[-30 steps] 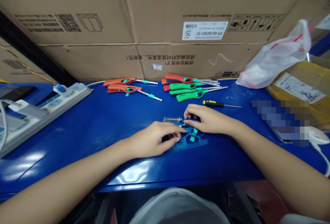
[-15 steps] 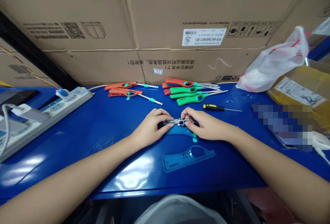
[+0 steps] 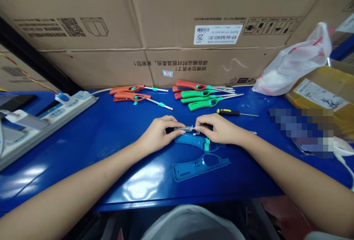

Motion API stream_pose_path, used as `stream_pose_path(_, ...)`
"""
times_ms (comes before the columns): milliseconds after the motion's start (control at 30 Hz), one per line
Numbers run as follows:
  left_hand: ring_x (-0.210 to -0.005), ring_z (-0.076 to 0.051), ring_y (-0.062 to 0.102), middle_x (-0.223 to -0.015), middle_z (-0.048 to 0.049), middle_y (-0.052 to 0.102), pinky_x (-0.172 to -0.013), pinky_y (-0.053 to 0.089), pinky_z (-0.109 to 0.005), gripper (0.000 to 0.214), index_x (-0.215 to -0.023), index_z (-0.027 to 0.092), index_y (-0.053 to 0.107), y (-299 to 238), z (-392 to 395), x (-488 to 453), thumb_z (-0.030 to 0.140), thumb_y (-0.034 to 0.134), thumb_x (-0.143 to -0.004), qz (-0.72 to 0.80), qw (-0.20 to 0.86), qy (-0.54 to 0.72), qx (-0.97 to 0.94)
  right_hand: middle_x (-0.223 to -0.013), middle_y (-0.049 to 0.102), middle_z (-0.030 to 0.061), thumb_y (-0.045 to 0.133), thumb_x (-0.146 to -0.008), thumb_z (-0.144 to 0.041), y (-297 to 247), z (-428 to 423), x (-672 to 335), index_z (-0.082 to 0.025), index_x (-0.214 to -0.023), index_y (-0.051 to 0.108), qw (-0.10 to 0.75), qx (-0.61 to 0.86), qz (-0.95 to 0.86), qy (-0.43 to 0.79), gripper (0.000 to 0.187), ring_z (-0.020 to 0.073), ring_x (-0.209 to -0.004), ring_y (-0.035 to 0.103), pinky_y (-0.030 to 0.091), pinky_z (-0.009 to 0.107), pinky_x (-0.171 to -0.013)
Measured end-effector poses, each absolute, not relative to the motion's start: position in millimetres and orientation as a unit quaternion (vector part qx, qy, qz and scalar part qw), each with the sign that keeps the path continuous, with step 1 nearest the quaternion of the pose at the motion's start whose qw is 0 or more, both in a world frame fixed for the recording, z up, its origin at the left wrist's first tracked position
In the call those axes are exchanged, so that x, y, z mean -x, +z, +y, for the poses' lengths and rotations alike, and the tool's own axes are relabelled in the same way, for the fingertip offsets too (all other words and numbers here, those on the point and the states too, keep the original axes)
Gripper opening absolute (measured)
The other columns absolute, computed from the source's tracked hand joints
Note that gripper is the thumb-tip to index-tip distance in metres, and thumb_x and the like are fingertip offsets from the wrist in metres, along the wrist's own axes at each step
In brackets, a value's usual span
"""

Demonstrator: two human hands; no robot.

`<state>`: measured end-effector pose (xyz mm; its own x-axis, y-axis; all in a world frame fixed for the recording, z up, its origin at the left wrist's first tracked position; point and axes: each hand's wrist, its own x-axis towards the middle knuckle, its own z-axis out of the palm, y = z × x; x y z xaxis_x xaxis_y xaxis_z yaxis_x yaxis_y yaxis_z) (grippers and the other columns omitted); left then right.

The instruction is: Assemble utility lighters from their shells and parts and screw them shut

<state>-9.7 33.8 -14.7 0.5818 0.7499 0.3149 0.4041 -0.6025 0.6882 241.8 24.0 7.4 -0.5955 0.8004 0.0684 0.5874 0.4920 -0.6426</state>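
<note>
My left hand [image 3: 158,133] pinches a clear lighter fuel tank [image 3: 184,128] by its left end, level above the table. My right hand [image 3: 221,129] is closed at the tank's valve end, fingertips on a small metal and dark part [image 3: 197,133]; the rest is hidden by the fingers. Just below both hands lies a blue lighter handle half [image 3: 190,141] with a teal trigger [image 3: 207,144] in it. Nearer the front edge is another blue handle half [image 3: 184,170], its inner side facing up.
Orange lighters [image 3: 129,96] lie at the back left; red and green lighters [image 3: 200,103] lie back centre. A yellow-black screwdriver [image 3: 228,112] rests beyond my right hand, near small screws [image 3: 245,105]. A power strip [image 3: 63,116] is left; a white bag [image 3: 293,66] and blurred-out phone [image 3: 301,133] are right.
My right hand has shifted slightly right along the tank, and more of the clear tank shows between my hands. The lower blue handle half with its teal trigger is more visible. The view tilted slightly.
</note>
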Motion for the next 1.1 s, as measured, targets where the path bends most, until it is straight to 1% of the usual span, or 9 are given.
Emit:
stream_pose_path(200, -0.087, -0.019, 0.072, -0.097, -0.0067, 0.075, -0.083, 0.057, -0.032, 0.023, -0.110, 0.020, 0.080, -15, 38, 15, 0.030, 0.072, -0.091, 0.365, 0.299, 0.304, -0.827, -0.069, 0.061, -0.0005, 0.053, -0.095, -0.028, 7, 29, -249, -0.019, -0.077, 0.061, 0.184, 0.410, -0.842, 0.298, 0.021, 0.0142, -0.064, 0.052, 0.039, 0.027, -0.062)
stream_pose_path(300, -0.089, -0.019, 0.072, -0.100, -0.0064, 0.075, -0.085, 0.057, -0.034, 0.023, -0.110, 0.022, 0.080, -15, 41, 18, 0.031, 0.072, -0.091, 0.378, 0.295, 0.305, -0.823, -0.075, 0.066, 0.0022, 0.054, -0.096, -0.030, 6, 32, -252, -0.018, -0.081, 0.065, 0.186, 0.404, -0.844, 0.300, 0.022, 0.0157, -0.069, 0.057, 0.044, 0.029, -0.066)
stream_pose_path(467, -0.091, -0.020, 0.068, -0.106, -0.0080, 0.070, -0.083, 0.058, -0.035, 0.036, -0.122, 0.020, 0.075, -18, 39, 17, 0.036, 0.072, -0.090, 0.386, 0.252, 0.302, -0.834, -0.106, 0.067, 0.0098, 0.059, -0.096, -0.029, 9, 30, -257, -0.019, -0.111, 0.069, 0.233, 0.383, -0.863, 0.232, 0.021, 0.0218, -0.098, 0.063, 0.050, 0.038, -0.091)
stream_pose_path(567, -0.101, -0.021, 0.066, -0.113, -0.0089, 0.067, -0.092, 0.057, -0.038, 0.032, -0.122, 0.020, 0.074, -18, 37, 15, 0.032, 0.069, -0.092, 0.369, 0.229, 0.320, -0.842, -0.109, 0.064, 0.0099, 0.066, -0.091, -0.026, 18, 28, -263, -0.021, -0.111, 0.072, 0.216, 0.313, -0.900, 0.213, 0.021, 0.0240, -0.110, 0.058, 0.046, 0.042, -0.101)
stream_pose_path(700, -0.109, -0.022, 0.062, -0.112, -0.0076, 0.067, -0.101, 0.051, -0.040, 0.019, -0.109, 0.023, 0.078, -13, 34, 15, 0.029, 0.068, -0.094, 0.302, 0.192, 0.317, -0.878, -0.085, 0.068, 0.0033, 0.067, -0.092, -0.025, 29, 25, -269, -0.020, -0.104, 0.076, 0.097, 0.277, -0.906, 0.306, 0.017, 0.0166, -0.081, 0.062, 0.049, 0.031, -0.080)
stream_pose_path(767, -0.106, -0.022, 0.061, -0.113, -0.0073, 0.068, -0.098, 0.050, -0.039, 0.020, -0.110, 0.023, 0.078, -9, 33, 16, 0.032, 0.070, -0.094, 0.264, 0.170, 0.290, -0.904, -0.081, 0.070, 0.0026, 0.065, -0.093, -0.029, 31, 24, -269, -0.019, -0.099, 0.077, 0.085, 0.306, -0.889, 0.331, 0.017, 0.0149, -0.073, 0.062, 0.048, 0.028, -0.071)
stream_pose_path(833, -0.103, -0.021, 0.060, -0.112, -0.0068, 0.070, -0.095, 0.049, -0.038, 0.021, -0.112, 0.023, 0.077, -5, 31, 17, 0.033, 0.070, -0.095, 0.242, 0.154, 0.260, -0.922, -0.081, 0.072, 0.0032, 0.067, -0.093, -0.035, 32, 23, -269, -0.017, -0.096, 0.076, 0.120, 0.341, -0.871, 0.333, 0.020, 0.0143, -0.070, 0.062, 0.047, 0.026, -0.066)
stream_pose_path(967, -0.105, -0.021, 0.061, -0.110, -0.0045, 0.075, -0.095, 0.045, -0.038, 0.021, -0.112, 0.022, 0.075, 0, 29, 20, 0.035, 0.065, -0.098, 0.232, 0.130, 0.207, -0.941, -0.080, 0.073, 0.0030, 0.070, -0.091, -0.039, 31, 25, -271, -0.018, -0.094, 0.074, 0.198, 0.402, -0.851, 0.274, 0.022, 0.0143, -0.069, 0.063, 0.045, 0.025, -0.065)
stream_pose_path(1100, -0.104, -0.022, 0.062, -0.109, -0.0052, 0.074, -0.094, 0.044, -0.038, 0.023, -0.109, 0.021, 0.073, 5, 26, 21, 0.038, 0.063, -0.098, 0.227, 0.124, 0.178, -0.949, -0.079, 0.071, 0.0012, 0.067, -0.092, -0.030, 26, 30, -271, -0.021, -0.097, 0.070, 0.150, 0.489, -0.850, 0.129, 0.011, 0.0151, -0.069, 0.061, 0.038, 0.027, -0.063)
